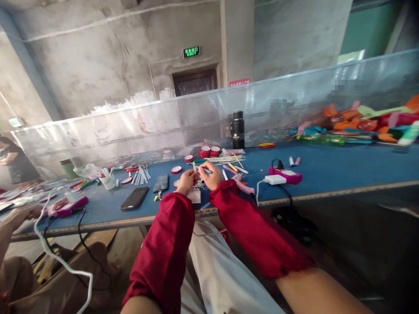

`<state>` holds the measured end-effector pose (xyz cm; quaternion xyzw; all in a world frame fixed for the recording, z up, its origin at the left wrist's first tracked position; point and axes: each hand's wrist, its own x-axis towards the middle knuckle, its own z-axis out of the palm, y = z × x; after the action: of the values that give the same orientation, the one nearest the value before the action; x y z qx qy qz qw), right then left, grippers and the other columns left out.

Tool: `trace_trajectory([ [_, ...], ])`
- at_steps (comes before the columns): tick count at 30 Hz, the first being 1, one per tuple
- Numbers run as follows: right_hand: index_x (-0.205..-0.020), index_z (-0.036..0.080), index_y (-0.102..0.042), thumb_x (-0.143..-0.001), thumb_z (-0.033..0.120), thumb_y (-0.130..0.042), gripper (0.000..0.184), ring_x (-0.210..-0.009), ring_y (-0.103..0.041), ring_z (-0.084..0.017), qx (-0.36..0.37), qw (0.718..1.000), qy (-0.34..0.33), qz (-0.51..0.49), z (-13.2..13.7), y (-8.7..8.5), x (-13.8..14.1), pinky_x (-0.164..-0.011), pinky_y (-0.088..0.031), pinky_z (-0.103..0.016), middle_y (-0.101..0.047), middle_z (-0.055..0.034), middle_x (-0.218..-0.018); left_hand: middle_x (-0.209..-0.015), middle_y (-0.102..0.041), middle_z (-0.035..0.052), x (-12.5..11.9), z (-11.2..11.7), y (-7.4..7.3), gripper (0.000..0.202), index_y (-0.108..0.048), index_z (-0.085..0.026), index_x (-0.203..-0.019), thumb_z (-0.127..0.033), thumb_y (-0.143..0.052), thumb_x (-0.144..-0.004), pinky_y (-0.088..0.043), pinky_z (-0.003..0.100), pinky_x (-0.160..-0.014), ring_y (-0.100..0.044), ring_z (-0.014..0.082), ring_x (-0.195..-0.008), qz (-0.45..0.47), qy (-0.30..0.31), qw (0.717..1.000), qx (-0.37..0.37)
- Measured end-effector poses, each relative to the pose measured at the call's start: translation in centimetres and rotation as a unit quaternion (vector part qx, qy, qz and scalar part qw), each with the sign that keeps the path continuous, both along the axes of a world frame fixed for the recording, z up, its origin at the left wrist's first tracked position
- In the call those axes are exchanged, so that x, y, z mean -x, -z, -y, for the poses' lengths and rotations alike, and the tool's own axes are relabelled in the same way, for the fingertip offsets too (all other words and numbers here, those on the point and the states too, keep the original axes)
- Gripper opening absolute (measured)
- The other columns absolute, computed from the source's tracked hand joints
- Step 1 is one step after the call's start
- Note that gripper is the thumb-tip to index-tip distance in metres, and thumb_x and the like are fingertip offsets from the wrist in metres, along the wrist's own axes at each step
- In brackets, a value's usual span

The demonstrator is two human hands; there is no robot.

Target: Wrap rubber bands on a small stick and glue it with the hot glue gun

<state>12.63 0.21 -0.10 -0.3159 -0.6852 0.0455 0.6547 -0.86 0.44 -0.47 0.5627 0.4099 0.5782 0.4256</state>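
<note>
My left hand (186, 181) is closed in a pinch above the blue table (268, 168). A small pale stick with a yellowish end (194, 167) stands up from its fingertips. Close beside it, my right hand (212, 176) is closed too, its fingers nearly touching the left ones; a thin greyish piece shows among them, too small to name. Under the hands lie a pale square pad (195, 196) and small loose bits, partly hidden. Rolls of red tape (205, 151) stand behind, and a flat red-edged roll (176, 169) lies left of the hands.
A phone (134, 198), a white cup (108, 181) and white sticks (141, 175) lie leftward. A black bottle (238, 131) stands behind; a pink power strip (286, 175) with cables sits right. Another person's hand (31, 212) is at far left. A perforated metal screen (153, 126) borders the table.
</note>
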Motion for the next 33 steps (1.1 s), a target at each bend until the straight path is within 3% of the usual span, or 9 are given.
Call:
trace_trajectory([
  [33, -0.079, 0.026, -0.063, -0.090, 0.033, -0.055, 0.015, -0.076, -0.066, -0.019, -0.001, 1.000, -0.005, 0.002, 0.27, -0.19, -0.07, -0.070, -0.049, -0.029, -0.072, -0.0023, -0.078, -0.060, -0.057, -0.0014, -0.07, 0.37, -0.21, 0.019, -0.057, -0.016, -0.075, -0.029, -0.067, -0.084, -0.028, 0.020, -0.044, -0.045, 0.0064, -0.045, -0.008, 0.002, 1.000, -0.002],
])
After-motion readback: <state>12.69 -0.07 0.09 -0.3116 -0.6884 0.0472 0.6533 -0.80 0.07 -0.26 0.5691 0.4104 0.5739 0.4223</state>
